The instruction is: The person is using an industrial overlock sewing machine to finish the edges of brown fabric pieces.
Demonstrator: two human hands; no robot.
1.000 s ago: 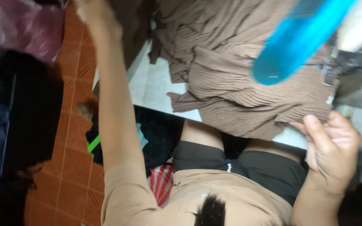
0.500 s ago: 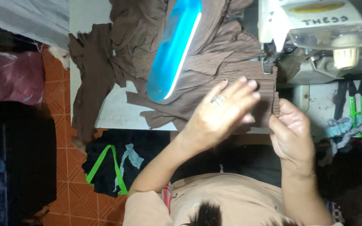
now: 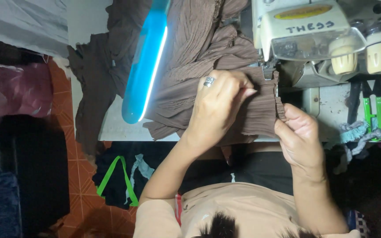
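Note:
Brown pleated fabric (image 3: 199, 39) lies heaped on the white table (image 3: 111, 125) and runs under the sewing machine (image 3: 305, 35) at the upper right. My left hand (image 3: 219, 108), with a ring on one finger, presses flat on the fabric just left of the needle area. My right hand (image 3: 298, 136) pinches the fabric's folded edge below the machine. A blue lamp bar (image 3: 144, 66) with a lit strip hangs over the cloth.
Green-handled tools (image 3: 371, 108) and teal thread scraps (image 3: 358, 134) lie right of the machine. Dark bags and a green strap (image 3: 111, 176) sit on the orange tiled floor (image 3: 65, 92). Bundles of cloth are stacked at the far left.
My left arm came down from above the pile and settled on the fabric by the machine. My right hand took hold of the fabric's edge. The view shifted right.

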